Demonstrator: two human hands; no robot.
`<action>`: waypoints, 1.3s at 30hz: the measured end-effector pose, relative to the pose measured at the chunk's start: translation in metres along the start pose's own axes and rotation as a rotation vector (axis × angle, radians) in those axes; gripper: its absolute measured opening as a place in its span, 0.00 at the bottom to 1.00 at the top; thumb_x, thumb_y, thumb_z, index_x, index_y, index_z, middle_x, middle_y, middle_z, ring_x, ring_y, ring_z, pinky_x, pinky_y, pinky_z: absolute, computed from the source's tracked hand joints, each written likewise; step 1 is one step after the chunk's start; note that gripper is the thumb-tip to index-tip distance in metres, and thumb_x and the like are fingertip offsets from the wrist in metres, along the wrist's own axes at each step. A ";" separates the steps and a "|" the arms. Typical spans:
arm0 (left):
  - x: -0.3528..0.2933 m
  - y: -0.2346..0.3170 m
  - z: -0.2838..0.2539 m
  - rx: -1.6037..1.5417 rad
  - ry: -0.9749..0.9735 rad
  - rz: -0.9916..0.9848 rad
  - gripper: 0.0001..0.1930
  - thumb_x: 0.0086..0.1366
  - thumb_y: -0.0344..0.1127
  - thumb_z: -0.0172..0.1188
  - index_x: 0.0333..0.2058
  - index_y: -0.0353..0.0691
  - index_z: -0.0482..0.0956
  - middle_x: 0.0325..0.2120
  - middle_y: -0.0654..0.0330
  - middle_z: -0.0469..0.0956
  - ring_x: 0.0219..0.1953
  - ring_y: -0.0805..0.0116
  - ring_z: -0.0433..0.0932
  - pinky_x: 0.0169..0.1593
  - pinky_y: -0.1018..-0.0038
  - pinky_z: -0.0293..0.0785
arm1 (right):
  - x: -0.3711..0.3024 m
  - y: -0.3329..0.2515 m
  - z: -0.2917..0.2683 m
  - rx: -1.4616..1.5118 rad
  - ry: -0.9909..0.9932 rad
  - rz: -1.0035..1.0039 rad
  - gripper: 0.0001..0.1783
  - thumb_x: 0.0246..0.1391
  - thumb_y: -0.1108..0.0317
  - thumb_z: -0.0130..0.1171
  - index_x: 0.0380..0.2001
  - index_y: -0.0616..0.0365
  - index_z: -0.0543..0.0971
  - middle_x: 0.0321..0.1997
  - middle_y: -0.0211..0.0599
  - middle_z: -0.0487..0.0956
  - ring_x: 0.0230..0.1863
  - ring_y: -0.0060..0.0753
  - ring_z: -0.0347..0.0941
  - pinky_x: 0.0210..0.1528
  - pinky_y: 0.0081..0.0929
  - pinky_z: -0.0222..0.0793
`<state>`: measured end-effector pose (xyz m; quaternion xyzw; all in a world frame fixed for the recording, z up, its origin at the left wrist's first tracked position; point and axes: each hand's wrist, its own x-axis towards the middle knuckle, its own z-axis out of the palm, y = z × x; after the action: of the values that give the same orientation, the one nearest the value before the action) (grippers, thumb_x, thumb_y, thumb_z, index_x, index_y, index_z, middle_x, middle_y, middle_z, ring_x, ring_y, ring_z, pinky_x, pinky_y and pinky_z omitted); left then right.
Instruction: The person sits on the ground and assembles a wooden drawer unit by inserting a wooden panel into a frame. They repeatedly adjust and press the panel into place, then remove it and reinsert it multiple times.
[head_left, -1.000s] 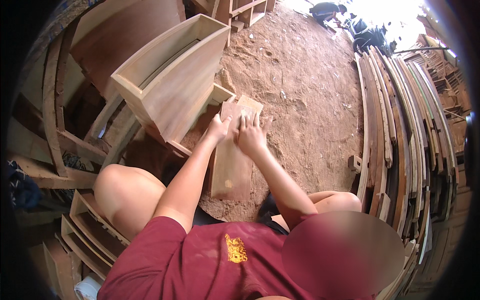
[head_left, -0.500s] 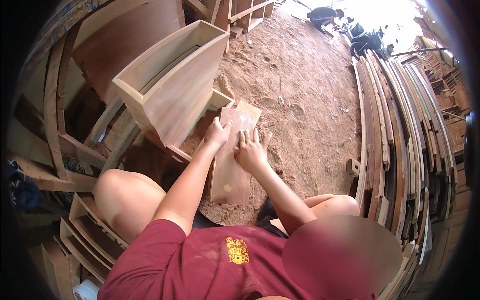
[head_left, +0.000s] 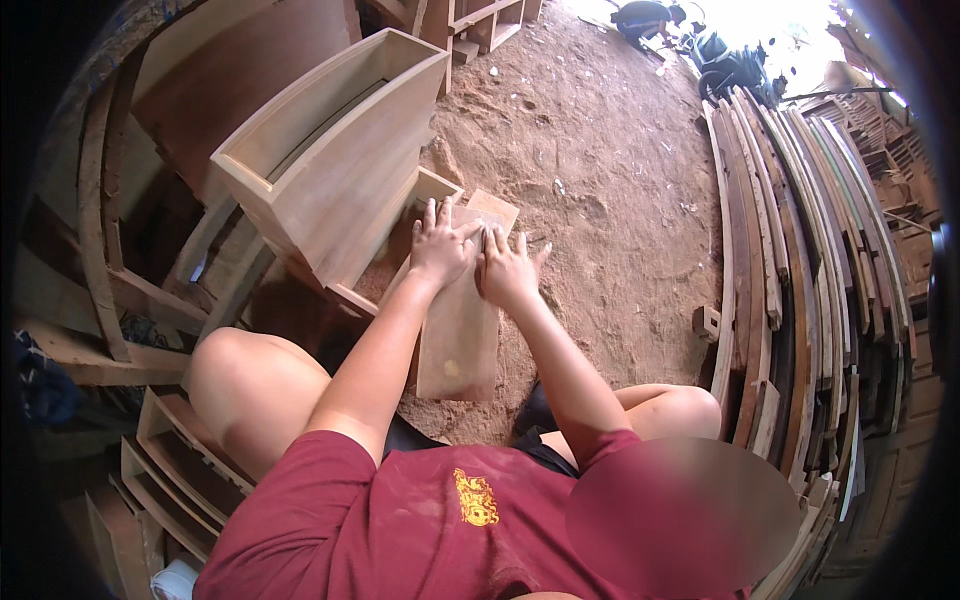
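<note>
A flat brown wooden panel (head_left: pixel 458 350) lies lengthwise between my legs, its far end over a lighter piece of wood (head_left: pixel 496 206). My left hand (head_left: pixel 441 248) rests on the panel's far left part, fingers spread and stretched out. Beside it, my right hand (head_left: pixel 511 272) lies on the far right part with its fingers extended and thumb side toward the left hand. Whether anything thin sits under either palm is hidden. Left of the panel stands a tall open wooden drawer box (head_left: pixel 345 170), set on another low box (head_left: pixel 441 187).
Long boards (head_left: pixel 790 270) are stacked along the right, with a small wood block (head_left: pixel 707 322) next to them. Sandy ground (head_left: pixel 610 230) stretches ahead. More drawers (head_left: pixel 180 445) sit at lower left, wooden frames (head_left: pixel 105 220) at left. A person (head_left: pixel 645 20) crouches far off near a motorbike (head_left: pixel 735 70).
My left hand has let go of the panel's left edge and now lies spread on its top. My right hand has moved slightly toward the far end.
</note>
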<state>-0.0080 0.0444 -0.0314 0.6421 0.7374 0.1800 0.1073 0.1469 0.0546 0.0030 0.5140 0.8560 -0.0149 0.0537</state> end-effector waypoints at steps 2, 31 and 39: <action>0.001 0.001 0.002 -0.004 0.037 -0.008 0.25 0.70 0.49 0.50 0.65 0.72 0.74 0.76 0.48 0.52 0.78 0.42 0.44 0.74 0.39 0.50 | 0.030 0.003 -0.004 -0.025 -0.007 0.013 0.35 0.71 0.51 0.38 0.75 0.55 0.61 0.81 0.37 0.57 0.80 0.62 0.49 0.70 0.88 0.30; 0.010 -0.034 0.038 -0.541 0.100 -0.351 0.38 0.69 0.52 0.57 0.71 0.42 0.56 0.49 0.31 0.80 0.51 0.32 0.81 0.55 0.47 0.77 | 0.040 -0.033 -0.005 -0.245 -0.024 -0.081 0.30 0.65 0.48 0.50 0.62 0.51 0.80 0.72 0.41 0.72 0.79 0.66 0.52 0.69 0.91 0.27; 0.008 -0.021 0.032 -0.547 0.034 -0.345 0.38 0.70 0.51 0.56 0.72 0.42 0.54 0.47 0.30 0.80 0.50 0.31 0.80 0.54 0.45 0.76 | 0.069 -0.016 -0.035 -0.060 -0.197 0.004 0.30 0.59 0.49 0.59 0.57 0.58 0.82 0.71 0.48 0.72 0.78 0.68 0.53 0.67 0.94 0.31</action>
<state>-0.0156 0.0545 -0.0682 0.4520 0.7614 0.3613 0.2922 0.0983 0.1100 0.0297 0.5099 0.8456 -0.0395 0.1528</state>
